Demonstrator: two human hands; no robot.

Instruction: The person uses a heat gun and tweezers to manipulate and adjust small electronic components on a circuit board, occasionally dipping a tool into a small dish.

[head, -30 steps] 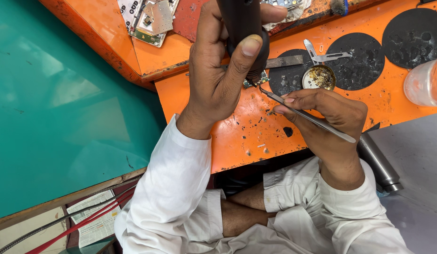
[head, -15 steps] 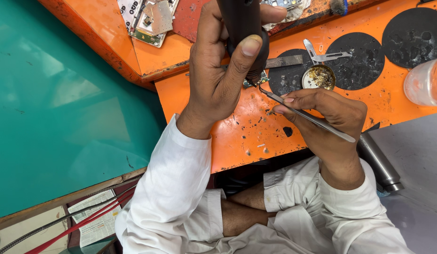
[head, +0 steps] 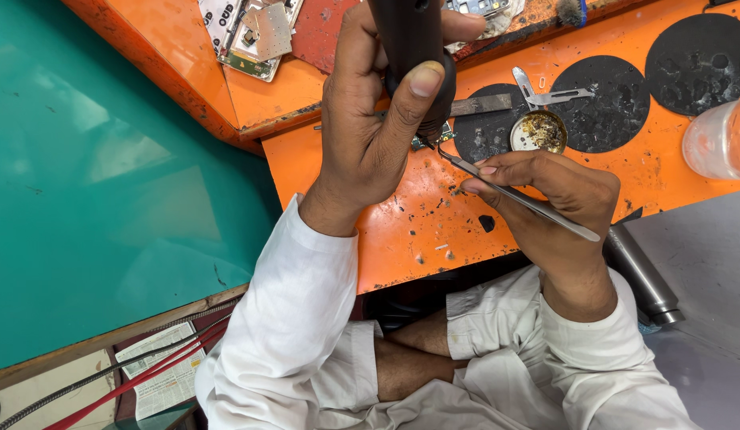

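Hands low over the orange table, both busy on one small spot. Left hand is wrapped tight round a thick black tool, thumb pressed flat on its front, tip pointing down just beyond the knuckles. Right hand pinches a pair of tweezers, fingers closed on the shaft, the points reaching out toward the left hand's tool tip. Where the two tips meet sits a small circuit board, mostly hidden under the black tool, so how it is held cannot be told. Just past the right hand's fingers lies a little round tin of brownish paste, touching a black disc, with a flat metal piece beside it. Further off to the right hand's outer side stands a clear cup. Beyond the left hand, a metal plate lies on the raised ledge. Risks, as I judge it: the tweezer points are fine and the board is tiny, so a slight twist of the right wrist could flick the part away; the black tool sits very near the right fingertips, so a slip could bring it against them; a nudge could tip the paste tin.
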